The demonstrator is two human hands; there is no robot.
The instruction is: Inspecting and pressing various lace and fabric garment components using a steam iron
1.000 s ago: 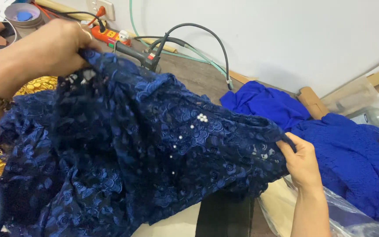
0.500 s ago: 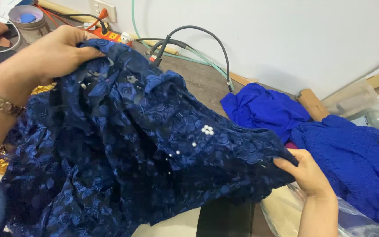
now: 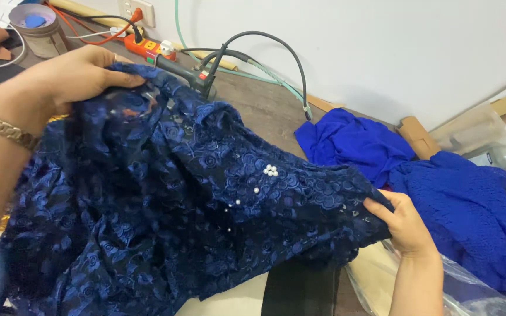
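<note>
A dark navy lace garment with floral pattern and a small cluster of white pearl beads is stretched between my hands over the table. My left hand, a gold watch on its wrist, grips the fabric's upper left edge. My right hand pinches the garment's right edge, low at the right. The cloth hides most of the table beneath it.
A brighter blue cloth lies crumpled at the right. A steam iron handle with black hose sits behind the garment, near an orange power strip. A round tin stands far left. A plastic bottle lies far right.
Both hands keep hold of the lace garment and have spread it a little wider; the pearl cluster has shifted slightly lower and to the right.
</note>
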